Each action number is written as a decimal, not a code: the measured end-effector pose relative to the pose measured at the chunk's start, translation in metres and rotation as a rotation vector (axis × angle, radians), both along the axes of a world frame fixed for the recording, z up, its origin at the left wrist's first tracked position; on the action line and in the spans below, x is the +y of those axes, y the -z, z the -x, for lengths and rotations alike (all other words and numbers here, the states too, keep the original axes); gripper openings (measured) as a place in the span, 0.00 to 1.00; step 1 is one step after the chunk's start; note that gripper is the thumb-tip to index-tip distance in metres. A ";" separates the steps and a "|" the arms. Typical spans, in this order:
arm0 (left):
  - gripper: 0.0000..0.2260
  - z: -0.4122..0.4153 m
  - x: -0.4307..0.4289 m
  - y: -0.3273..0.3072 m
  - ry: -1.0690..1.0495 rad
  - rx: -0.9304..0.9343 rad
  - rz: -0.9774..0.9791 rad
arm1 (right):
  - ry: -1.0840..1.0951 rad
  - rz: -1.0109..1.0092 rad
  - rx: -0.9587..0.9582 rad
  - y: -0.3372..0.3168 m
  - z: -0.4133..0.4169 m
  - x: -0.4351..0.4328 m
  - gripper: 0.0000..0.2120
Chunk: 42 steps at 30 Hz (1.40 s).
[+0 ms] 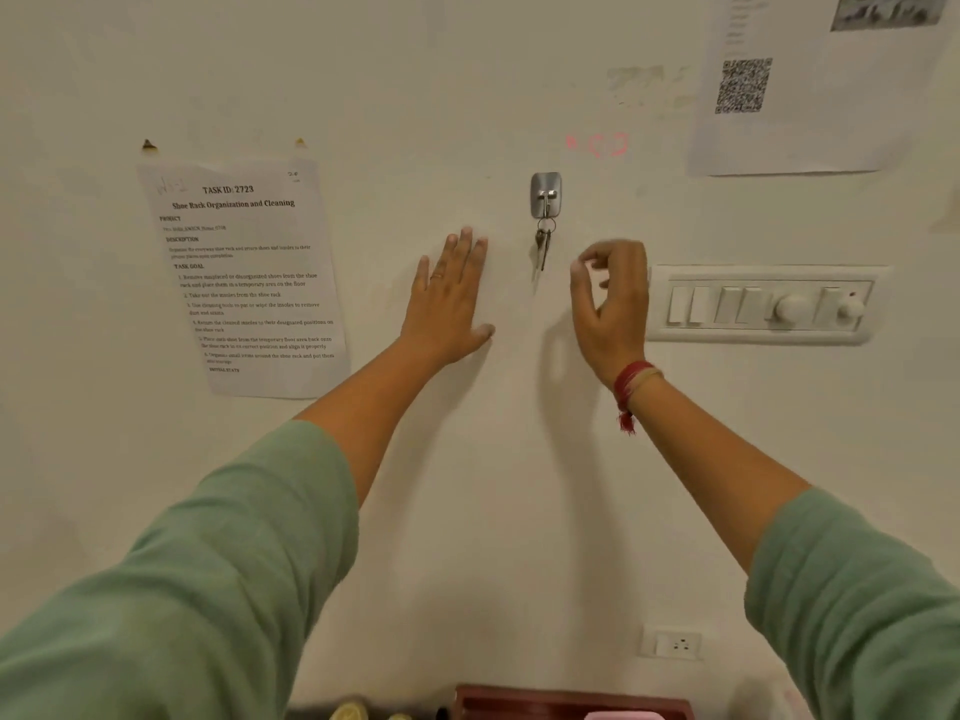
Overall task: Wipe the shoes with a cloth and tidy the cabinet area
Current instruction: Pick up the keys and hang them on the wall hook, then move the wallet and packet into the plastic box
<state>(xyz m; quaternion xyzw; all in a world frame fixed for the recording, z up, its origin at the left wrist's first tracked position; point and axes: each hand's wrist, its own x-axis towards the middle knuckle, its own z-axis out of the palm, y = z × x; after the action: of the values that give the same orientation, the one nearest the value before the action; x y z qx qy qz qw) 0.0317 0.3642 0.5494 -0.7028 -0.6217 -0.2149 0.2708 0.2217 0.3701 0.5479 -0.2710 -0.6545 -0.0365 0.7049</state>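
Observation:
A bunch of keys [542,246] hangs from a small metal hook [545,194] stuck on the cream wall. My left hand [451,298] lies flat against the wall just left of the keys, fingers straight and pointing up. My right hand [613,298] hovers just right of the keys with its fingers loosely curled; nothing is between them. No shoes or cloth are in view.
A printed task sheet [244,278] is taped to the wall at left. A switch panel [763,304] sits right of my right hand, a QR-code paper [810,80] above it, a socket [672,644] low down. A reddish-brown tray [571,701] shows at the bottom edge.

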 end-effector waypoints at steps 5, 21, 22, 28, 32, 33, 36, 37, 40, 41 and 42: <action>0.31 -0.010 -0.049 0.073 0.231 -0.283 -0.252 | -0.061 0.036 0.048 0.069 -0.016 -0.057 0.05; 0.24 -0.054 -0.246 0.388 -0.052 -0.632 0.450 | -0.198 0.860 -0.261 0.346 -0.103 -0.189 0.04; 0.25 -0.055 -0.252 0.401 -0.070 -0.628 0.495 | -0.203 0.902 -0.287 0.361 -0.105 -0.192 0.03; 0.22 -0.054 -0.281 0.480 -0.175 -0.603 0.852 | -0.167 1.148 -0.471 0.455 -0.106 -0.215 0.02; 0.22 -0.053 -0.288 0.518 -0.218 -0.546 1.048 | -0.111 1.258 -0.562 0.504 -0.101 -0.231 0.03; 0.23 -0.053 -0.288 0.527 -0.230 -0.517 1.089 | -0.093 1.282 -0.566 0.515 -0.099 -0.232 0.03; 0.24 -0.053 -0.284 0.558 -0.237 -0.398 1.197 | -0.061 1.290 -0.619 0.546 -0.089 -0.224 0.03; 0.25 -0.053 -0.283 0.570 -0.237 -0.366 1.233 | -0.055 1.296 -0.652 0.559 -0.086 -0.218 0.03; 0.29 -0.056 -0.279 0.612 -0.250 -0.289 1.309 | -0.034 1.350 -0.795 0.602 -0.075 -0.192 0.10; 0.31 -0.057 -0.276 0.625 -0.255 -0.255 1.322 | -0.025 1.376 -0.837 0.616 -0.072 -0.181 0.13; 0.31 -0.058 -0.274 0.638 -0.257 -0.222 1.332 | -0.014 1.403 -0.876 0.631 -0.068 -0.170 0.17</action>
<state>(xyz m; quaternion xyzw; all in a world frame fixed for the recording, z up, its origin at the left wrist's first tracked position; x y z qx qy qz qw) 0.0902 0.0898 -0.0881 -0.6140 -0.7238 0.1761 -0.2608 0.2900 0.2003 -0.0830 -0.6051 -0.7423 0.2829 0.0533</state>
